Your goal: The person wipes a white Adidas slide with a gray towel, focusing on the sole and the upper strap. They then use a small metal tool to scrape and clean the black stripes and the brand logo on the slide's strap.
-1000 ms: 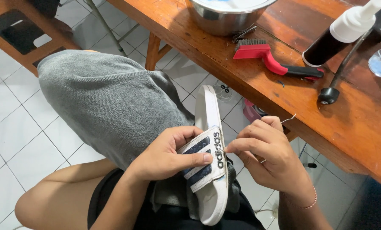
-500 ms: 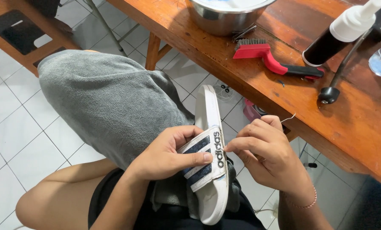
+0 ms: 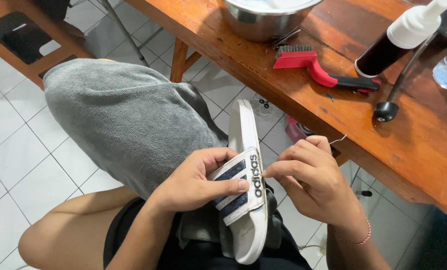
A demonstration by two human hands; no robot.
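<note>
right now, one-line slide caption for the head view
Left hand steadies a white striped slide sandal on a grey towel while right hand pinches its strap edge.

Wooden table [image 3: 263, 75], steel bowl [image 3: 263, 20], red brush [image 3: 316, 67], dark bottle [image 3: 398, 42] lying on it

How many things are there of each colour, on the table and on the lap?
White: 2, the slide sandal held by the left hand and right hand, and the bottle's pump top
Red: 1, the brush
Silver: 1, the metal bowl
Grey: 1, the towel
Total: 5
</note>
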